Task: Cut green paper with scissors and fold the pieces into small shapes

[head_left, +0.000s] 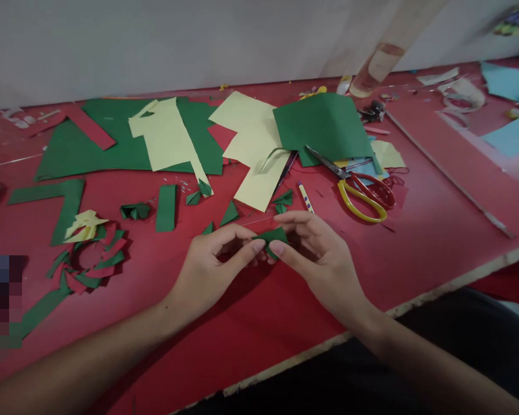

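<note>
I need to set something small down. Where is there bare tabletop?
Bare red tabletop shows between the left hand, right hand and near edge, and from the scissors rightward to the long thin strip. It is crowded beyond the hands, with cream paper and folded green pieces, and at left around the red-green ring.

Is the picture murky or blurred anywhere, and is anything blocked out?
Head view: dim overall; paler haze over the red table at left and right; soft shadow below the left hand; top-right corner looks blurry; coarse square blocks hide a patch at the left edge.
</note>
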Demonstrator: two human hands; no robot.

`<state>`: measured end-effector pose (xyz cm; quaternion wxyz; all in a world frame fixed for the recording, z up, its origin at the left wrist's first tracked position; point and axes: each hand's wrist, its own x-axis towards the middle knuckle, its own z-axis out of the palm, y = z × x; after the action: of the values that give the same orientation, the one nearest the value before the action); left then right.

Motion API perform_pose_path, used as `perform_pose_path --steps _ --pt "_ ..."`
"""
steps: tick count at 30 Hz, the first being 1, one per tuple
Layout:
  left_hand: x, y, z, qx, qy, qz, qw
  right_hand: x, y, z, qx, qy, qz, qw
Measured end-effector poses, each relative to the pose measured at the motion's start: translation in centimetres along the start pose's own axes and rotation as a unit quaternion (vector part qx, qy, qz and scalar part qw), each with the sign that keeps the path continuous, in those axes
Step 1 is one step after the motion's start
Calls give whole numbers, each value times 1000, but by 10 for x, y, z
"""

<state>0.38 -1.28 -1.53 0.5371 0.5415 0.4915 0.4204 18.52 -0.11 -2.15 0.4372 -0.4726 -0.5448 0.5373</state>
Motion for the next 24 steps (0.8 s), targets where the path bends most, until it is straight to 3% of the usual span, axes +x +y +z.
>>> perform_pose_path --steps 12,24 --pt "-2 2 -1 10 -1 1 1000 3 1 -1 -13 -17 26 999" --pt "-1 1 -1 -12 -13 8 1000 6 8 -2 75 -38 67 994"
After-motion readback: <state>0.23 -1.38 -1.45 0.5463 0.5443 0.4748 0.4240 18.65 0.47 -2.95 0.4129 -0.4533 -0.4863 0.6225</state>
